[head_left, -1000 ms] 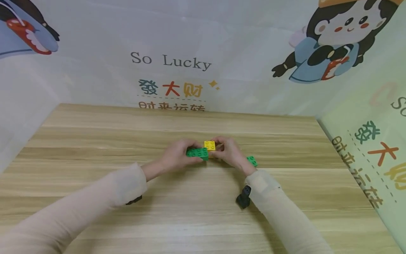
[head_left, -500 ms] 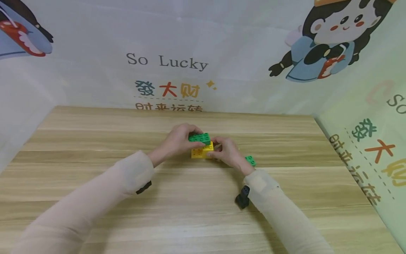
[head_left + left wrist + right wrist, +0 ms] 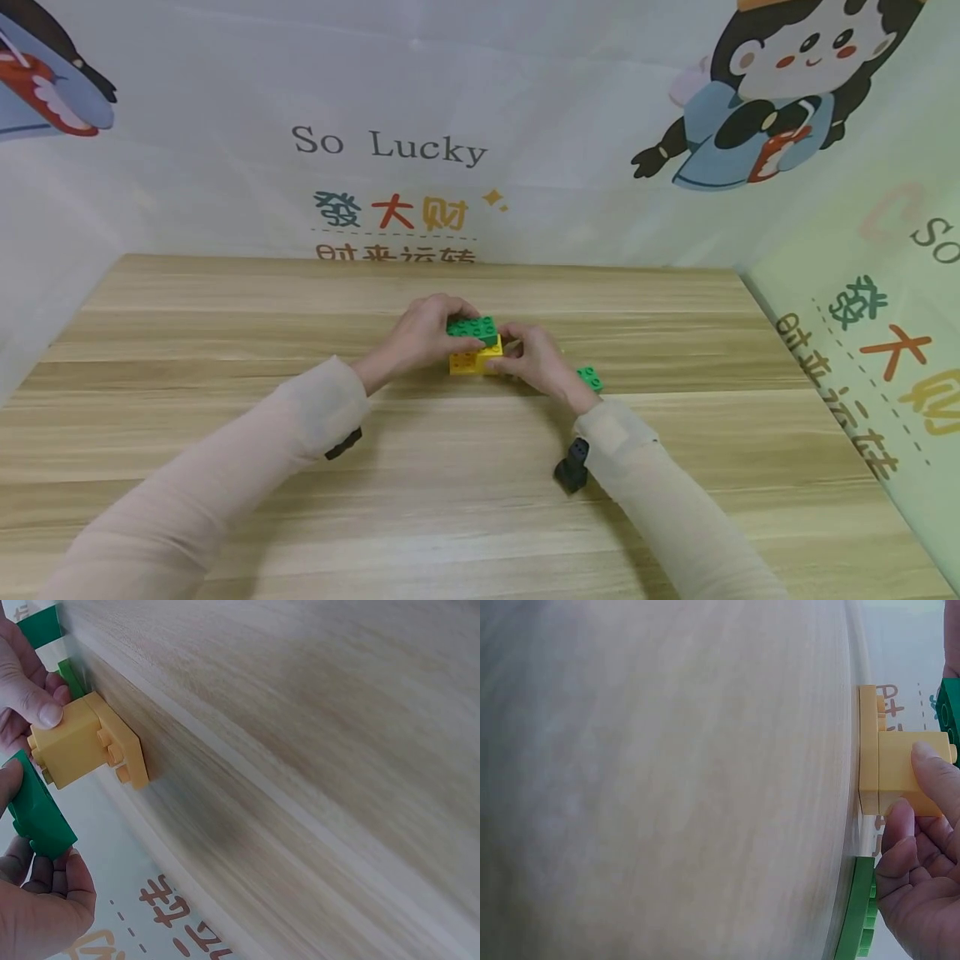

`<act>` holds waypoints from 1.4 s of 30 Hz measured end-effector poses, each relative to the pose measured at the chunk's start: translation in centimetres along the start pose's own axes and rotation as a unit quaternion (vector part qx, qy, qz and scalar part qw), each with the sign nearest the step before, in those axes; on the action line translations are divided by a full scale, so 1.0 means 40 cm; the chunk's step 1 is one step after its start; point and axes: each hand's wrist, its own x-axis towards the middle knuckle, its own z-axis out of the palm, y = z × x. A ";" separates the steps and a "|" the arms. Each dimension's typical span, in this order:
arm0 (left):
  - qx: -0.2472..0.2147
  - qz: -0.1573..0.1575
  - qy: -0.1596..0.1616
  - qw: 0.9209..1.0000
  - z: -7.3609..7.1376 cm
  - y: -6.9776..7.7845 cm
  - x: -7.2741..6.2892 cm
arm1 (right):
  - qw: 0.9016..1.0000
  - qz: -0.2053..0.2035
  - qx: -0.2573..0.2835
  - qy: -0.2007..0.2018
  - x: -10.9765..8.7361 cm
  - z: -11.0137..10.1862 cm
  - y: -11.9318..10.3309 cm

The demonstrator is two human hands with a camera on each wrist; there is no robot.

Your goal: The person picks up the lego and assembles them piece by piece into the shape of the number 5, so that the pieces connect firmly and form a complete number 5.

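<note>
My left hand grips a green building brick with two rows of studs. In the left wrist view this brick is tilted, right beside the studded top of a yellow block. The block stands on one end of a flat yellow plate, leaving several of the plate's studs bare. With thumb and fingers, my right hand pinches the yellow block low over the table. The right wrist view shows the thumb on the side of the block and the plate flat on the wood.
Just right of my right hand lies another green brick. A light green plate rests on the table near the right fingers. The wooden table ends at a printed cloth backdrop behind and at the sides.
My left hand has carried the green brick up and away, from in front of the yellow block to over it, uncovering the yellow plate. The right hand has kept its pinch, almost unmoved.
</note>
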 end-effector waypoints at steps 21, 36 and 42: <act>0.019 0.004 -0.016 1.000 0.010 0.014 0.010 | 1.000 -0.013 0.004 0.005 0.002 0.000 0.009; 0.035 0.032 -0.017 0.999 0.013 0.014 0.008 | 1.000 -0.013 0.011 0.005 0.006 0.000 0.015; 0.041 0.041 -0.014 0.998 0.014 0.011 0.007 | 0.999 -0.033 0.016 0.008 0.000 -0.004 0.015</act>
